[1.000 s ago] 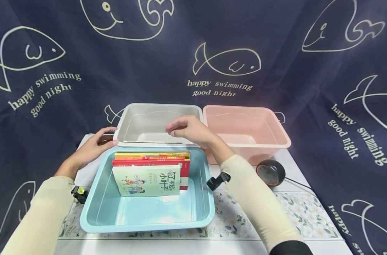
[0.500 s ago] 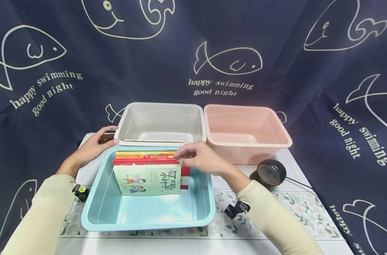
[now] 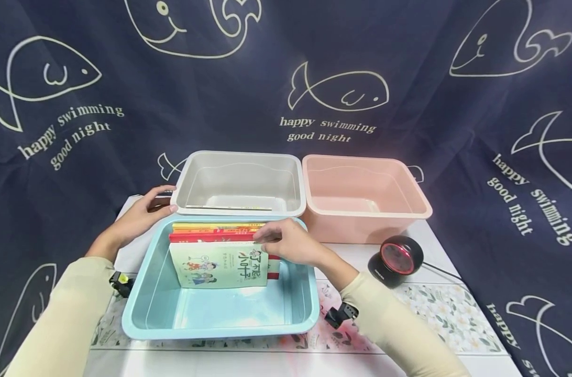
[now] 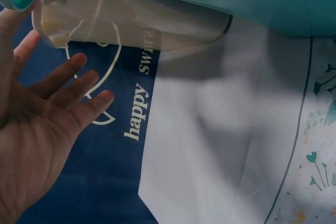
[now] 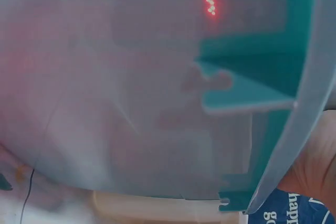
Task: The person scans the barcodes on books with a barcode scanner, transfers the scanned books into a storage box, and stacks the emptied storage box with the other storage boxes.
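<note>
Curtain says "happy swimming good night", green book in the blue bin reads 小叶子. Right hand bends over its corner, can't tell if pinching; left hand sits loose-fingered at the gray bin.

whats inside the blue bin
A pale green book in front, with red and yellow books behind. Their covers are mostly hidden, and the right hand blocks their top right corners.
</note>
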`<state>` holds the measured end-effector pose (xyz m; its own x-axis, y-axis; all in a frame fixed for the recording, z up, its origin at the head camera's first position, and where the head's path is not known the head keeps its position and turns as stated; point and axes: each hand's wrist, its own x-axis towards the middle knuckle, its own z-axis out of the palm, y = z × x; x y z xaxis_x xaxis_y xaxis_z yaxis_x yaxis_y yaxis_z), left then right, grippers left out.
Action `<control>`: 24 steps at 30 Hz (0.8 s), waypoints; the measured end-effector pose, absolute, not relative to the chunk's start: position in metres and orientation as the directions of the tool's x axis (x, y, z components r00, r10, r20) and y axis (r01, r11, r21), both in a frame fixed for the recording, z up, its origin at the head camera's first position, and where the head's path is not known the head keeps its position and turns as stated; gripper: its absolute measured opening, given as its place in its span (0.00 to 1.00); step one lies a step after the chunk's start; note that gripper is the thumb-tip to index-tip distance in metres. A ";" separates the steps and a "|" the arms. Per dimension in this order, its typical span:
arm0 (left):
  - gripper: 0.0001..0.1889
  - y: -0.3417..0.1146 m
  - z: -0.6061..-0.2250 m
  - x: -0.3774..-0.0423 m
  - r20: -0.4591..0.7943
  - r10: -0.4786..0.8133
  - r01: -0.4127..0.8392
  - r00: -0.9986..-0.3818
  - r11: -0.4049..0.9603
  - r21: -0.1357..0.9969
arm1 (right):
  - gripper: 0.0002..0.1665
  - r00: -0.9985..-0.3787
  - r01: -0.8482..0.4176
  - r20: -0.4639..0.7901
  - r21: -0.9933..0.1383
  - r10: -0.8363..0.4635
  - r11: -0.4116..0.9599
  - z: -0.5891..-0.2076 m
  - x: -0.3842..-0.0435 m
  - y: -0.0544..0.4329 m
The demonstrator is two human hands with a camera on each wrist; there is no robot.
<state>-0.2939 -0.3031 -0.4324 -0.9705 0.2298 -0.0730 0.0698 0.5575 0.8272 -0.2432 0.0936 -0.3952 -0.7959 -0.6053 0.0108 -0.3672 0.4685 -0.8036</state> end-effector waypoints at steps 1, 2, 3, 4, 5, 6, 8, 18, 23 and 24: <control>0.41 -0.303 -0.432 -0.294 -0.072 0.230 0.071 -0.970 0.558 0.827 | 0.14 -0.800 -0.367 0.012 -0.801 -0.600 0.473 -0.396 -0.243 0.093; 0.41 -0.303 -0.432 -0.295 -0.071 0.230 0.071 -0.971 0.559 0.826 | 0.14 -0.804 -0.365 0.011 -0.799 -0.595 0.478 -0.396 -0.243 0.093; 0.41 -0.303 -0.432 -0.295 -0.070 0.231 0.073 -0.971 0.558 0.827 | 0.14 -0.808 -0.363 0.010 -0.796 -0.589 0.485 -0.396 -0.243 0.092; 0.41 -0.303 -0.432 -0.295 -0.067 0.232 0.076 -0.970 0.556 0.827 | 0.14 -0.813 -0.358 0.006 -0.794 -0.583 0.492 -0.396 -0.243 0.092; 0.41 -0.303 -0.433 -0.296 -0.066 0.233 0.077 -0.970 0.556 0.828 | 0.14 -0.817 -0.352 0.000 -0.792 -0.577 0.498 -0.396 -0.243 0.092; 0.41 -0.302 -0.433 -0.296 -0.065 0.234 0.078 -0.970 0.555 0.828 | 0.14 -0.820 -0.347 -0.005 -0.792 -0.572 0.503 -0.397 -0.243 0.092; 0.41 -0.302 -0.433 -0.296 -0.067 0.234 0.077 -0.970 0.556 0.828 | 0.14 -0.824 -0.339 -0.012 -0.789 -0.566 0.511 -0.397 -0.243 0.091; 0.40 -0.300 -0.431 -0.293 -0.078 0.233 0.067 -0.969 0.555 0.829 | 0.17 -0.827 -0.335 -0.016 -0.789 -0.562 0.515 -0.397 -0.240 0.085; 0.40 -0.301 -0.432 -0.293 -0.064 0.234 0.080 -0.970 0.556 0.827 | 0.17 -0.830 -0.318 -0.034 -0.792 -0.557 0.521 -0.399 -0.240 0.082; 0.40 -0.301 -0.432 -0.293 -0.061 0.233 0.081 -0.971 0.557 0.827 | 0.18 -0.828 -0.315 -0.039 -0.792 -0.559 0.523 -0.401 -0.240 0.081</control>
